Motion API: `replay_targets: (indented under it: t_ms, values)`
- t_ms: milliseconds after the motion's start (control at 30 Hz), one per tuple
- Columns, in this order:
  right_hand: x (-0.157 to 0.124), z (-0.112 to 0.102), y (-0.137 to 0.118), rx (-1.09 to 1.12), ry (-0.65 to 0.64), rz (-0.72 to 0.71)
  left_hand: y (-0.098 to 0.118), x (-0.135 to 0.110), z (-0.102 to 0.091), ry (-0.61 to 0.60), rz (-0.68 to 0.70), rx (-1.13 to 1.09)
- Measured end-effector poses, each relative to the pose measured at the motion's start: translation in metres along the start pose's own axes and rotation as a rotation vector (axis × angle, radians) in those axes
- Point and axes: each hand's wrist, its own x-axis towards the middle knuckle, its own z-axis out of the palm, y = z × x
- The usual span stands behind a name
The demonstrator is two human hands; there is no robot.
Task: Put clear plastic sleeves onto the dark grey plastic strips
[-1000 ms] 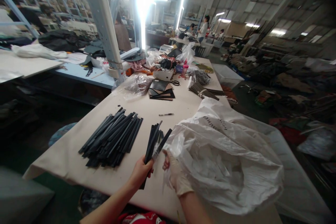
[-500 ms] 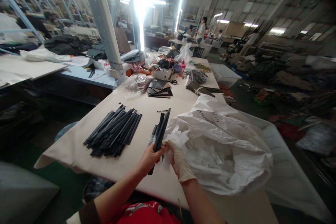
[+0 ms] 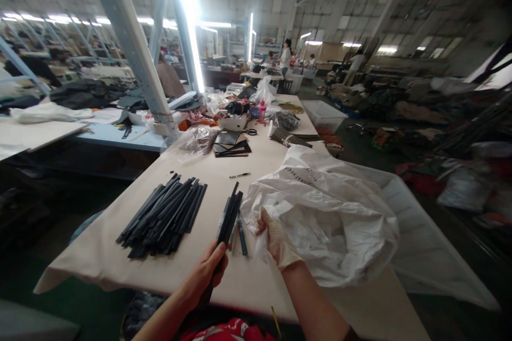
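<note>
My left hand (image 3: 208, 272) is closed around the near end of a small bundle of black strips (image 3: 229, 218), which points away from me over the table (image 3: 264, 165). A strip or two lies loose just right of the bundle. My right hand (image 3: 276, 240), in a thin pale glove, pinches the edge of a large white plastic bag (image 3: 328, 213) spread over the table's right side. A bigger pile of black strips (image 3: 164, 218) lies fanned out to the left, apart from both hands.
A pen (image 3: 240, 175) lies mid-table. Farther back are flat black pieces (image 3: 231, 144), a tied bundle of strips (image 3: 288, 137), scissors and clutter. A slanted metal post (image 3: 128, 42) rises at left. People stand at distant tables. A clear bin (image 3: 324, 113) sits on the floor at right.
My left hand has lowered the bundle of black strips toward the table and slid back to its near end. My right hand let go of the bundle and now grips the bag's edge.
</note>
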Motion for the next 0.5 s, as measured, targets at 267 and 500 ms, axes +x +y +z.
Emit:
replay_targets:
  t_ms: [267,500]
  values:
    - [0.007,0.022,-0.015,0.269,-0.014,0.092,-0.006,-0.012,-0.014,-0.095,-0.014,0.032]
    - [0.014,0.032,-0.008,0.072,0.096,-0.029,-0.014,-0.006,-0.021,-0.111,-0.042,0.094]
